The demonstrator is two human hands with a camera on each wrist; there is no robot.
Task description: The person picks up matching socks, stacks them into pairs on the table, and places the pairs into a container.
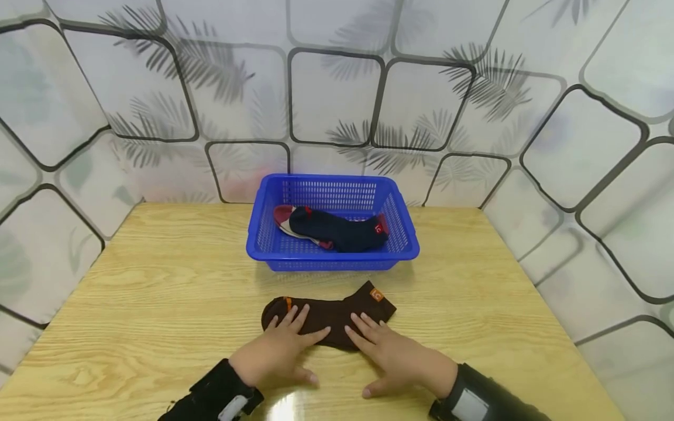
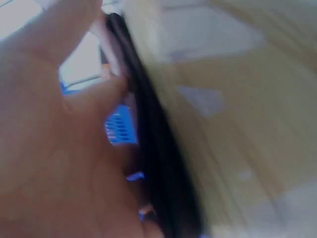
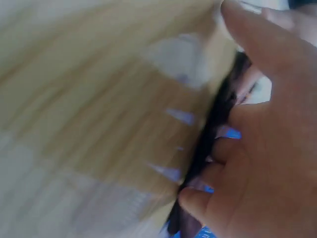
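Observation:
A dark brown sock (image 1: 337, 316) with an orange tag on its cuff lies flat on the wooden table, its toe to the left. My left hand (image 1: 281, 348) rests on the toe half with spread fingers. On the part near the heel, my right hand (image 1: 395, 356) lies with its fingers extended. Both thumbs are off the sock, over the table. In the left wrist view the sock (image 2: 156, 144) appears as a thin dark edge under the fingers; the right wrist view shows the sock (image 3: 210, 129) the same way, blurred.
Behind the sock stands a blue plastic basket (image 1: 333, 257). Inside it lie a navy sock (image 1: 342, 231) with a red tag and a red-and-cream sock (image 1: 282, 215) partly beneath. A patterned wall covering (image 1: 337, 99) rises around the back and sides of the wooden table (image 1: 158, 280).

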